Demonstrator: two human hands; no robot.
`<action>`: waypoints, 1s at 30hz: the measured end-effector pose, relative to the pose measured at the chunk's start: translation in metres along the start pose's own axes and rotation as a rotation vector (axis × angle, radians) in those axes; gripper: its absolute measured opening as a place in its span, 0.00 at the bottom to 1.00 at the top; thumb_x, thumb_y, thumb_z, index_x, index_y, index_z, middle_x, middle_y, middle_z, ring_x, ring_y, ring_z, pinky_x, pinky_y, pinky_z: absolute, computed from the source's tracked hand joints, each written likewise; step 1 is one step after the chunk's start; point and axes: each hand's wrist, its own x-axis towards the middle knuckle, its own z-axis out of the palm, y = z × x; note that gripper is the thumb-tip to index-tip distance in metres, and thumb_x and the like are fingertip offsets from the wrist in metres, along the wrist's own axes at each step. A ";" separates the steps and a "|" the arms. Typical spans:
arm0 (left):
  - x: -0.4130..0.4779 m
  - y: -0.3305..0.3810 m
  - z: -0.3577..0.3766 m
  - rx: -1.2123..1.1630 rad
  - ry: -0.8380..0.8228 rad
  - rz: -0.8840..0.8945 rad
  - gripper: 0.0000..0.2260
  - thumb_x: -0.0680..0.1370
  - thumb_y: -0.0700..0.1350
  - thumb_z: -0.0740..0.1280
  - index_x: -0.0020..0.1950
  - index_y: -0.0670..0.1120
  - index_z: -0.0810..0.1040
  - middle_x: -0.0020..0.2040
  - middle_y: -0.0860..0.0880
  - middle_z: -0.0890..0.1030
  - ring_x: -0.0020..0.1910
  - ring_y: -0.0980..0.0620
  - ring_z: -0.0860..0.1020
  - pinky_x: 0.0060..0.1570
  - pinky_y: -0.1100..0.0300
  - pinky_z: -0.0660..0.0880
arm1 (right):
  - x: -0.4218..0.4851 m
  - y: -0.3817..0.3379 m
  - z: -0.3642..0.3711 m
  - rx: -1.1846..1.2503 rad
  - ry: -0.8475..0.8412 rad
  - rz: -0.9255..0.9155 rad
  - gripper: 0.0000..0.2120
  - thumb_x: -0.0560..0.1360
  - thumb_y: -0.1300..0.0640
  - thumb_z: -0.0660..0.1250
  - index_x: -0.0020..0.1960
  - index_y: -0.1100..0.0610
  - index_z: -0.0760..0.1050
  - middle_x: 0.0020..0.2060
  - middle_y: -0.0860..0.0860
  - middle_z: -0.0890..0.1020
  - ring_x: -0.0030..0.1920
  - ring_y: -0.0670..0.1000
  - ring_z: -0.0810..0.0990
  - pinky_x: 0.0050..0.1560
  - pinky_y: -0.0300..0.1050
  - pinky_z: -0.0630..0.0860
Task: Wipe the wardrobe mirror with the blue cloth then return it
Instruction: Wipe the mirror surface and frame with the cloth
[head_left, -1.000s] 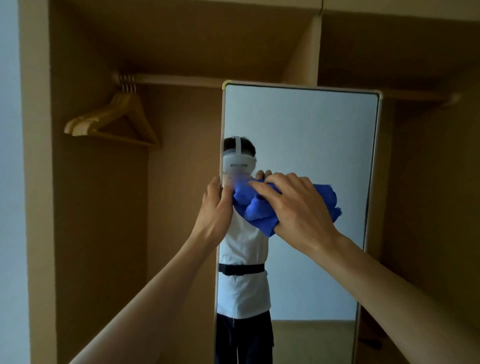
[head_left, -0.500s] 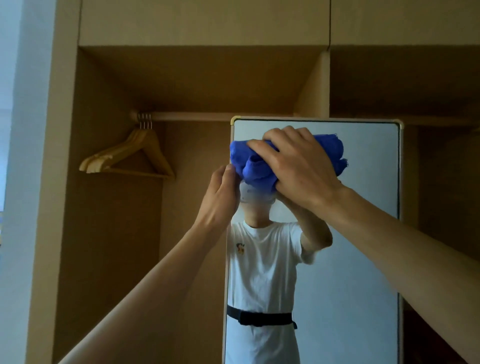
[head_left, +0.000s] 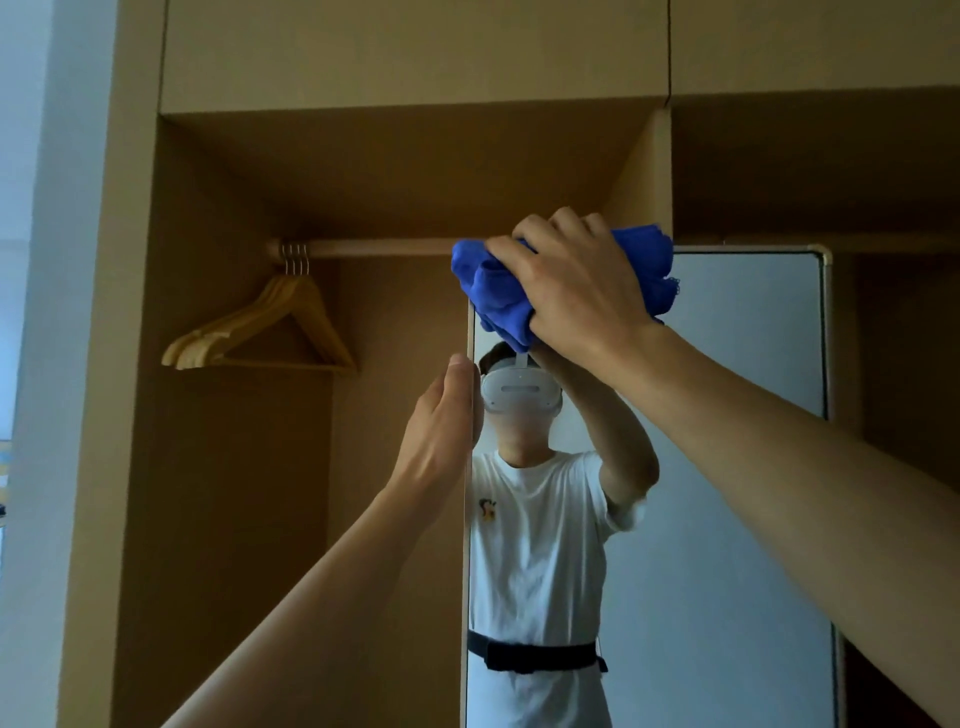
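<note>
Right hand (head_left: 576, 291) clutches bunched blue cloth (head_left: 493, 291) (vivid, crumpled) at mirror (head_left: 753, 364) top; left hand (head_left: 441, 431) grips its edge.

Wooden hangers (head_left: 260, 332) hang at the wardrobe (head_left: 135, 364) rail's (head_left: 379, 248) left end.

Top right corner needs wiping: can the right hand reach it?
Probably yes: the right hand holds the cloth at the mirror's top left, and bare glass runs across to that corner.

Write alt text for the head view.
A right hand grips a bunched blue cloth against the top left corner of a wardrobe mirror, while the left hand holds the mirror's left edge. To the left, wooden hangers hang on a rail.
</note>
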 end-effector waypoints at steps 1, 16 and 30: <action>-0.001 -0.003 0.001 0.003 0.007 -0.005 0.39 0.71 0.72 0.52 0.55 0.37 0.75 0.43 0.45 0.79 0.43 0.45 0.77 0.60 0.36 0.75 | -0.001 -0.001 0.002 0.006 0.002 0.011 0.22 0.76 0.59 0.64 0.69 0.52 0.69 0.59 0.53 0.77 0.56 0.59 0.73 0.56 0.55 0.67; -0.030 -0.051 0.000 0.010 0.058 -0.063 0.31 0.78 0.66 0.47 0.49 0.44 0.79 0.54 0.36 0.82 0.57 0.36 0.80 0.62 0.37 0.76 | -0.072 -0.049 0.011 0.119 -0.080 0.041 0.22 0.68 0.57 0.68 0.62 0.53 0.74 0.52 0.52 0.79 0.49 0.58 0.74 0.50 0.54 0.67; -0.092 -0.133 -0.006 -0.033 -0.025 -0.255 0.26 0.82 0.66 0.46 0.47 0.62 0.83 0.51 0.53 0.86 0.54 0.54 0.83 0.63 0.45 0.76 | -0.175 -0.115 0.016 0.224 -0.173 0.082 0.27 0.66 0.63 0.69 0.66 0.55 0.75 0.58 0.53 0.79 0.55 0.60 0.75 0.55 0.55 0.69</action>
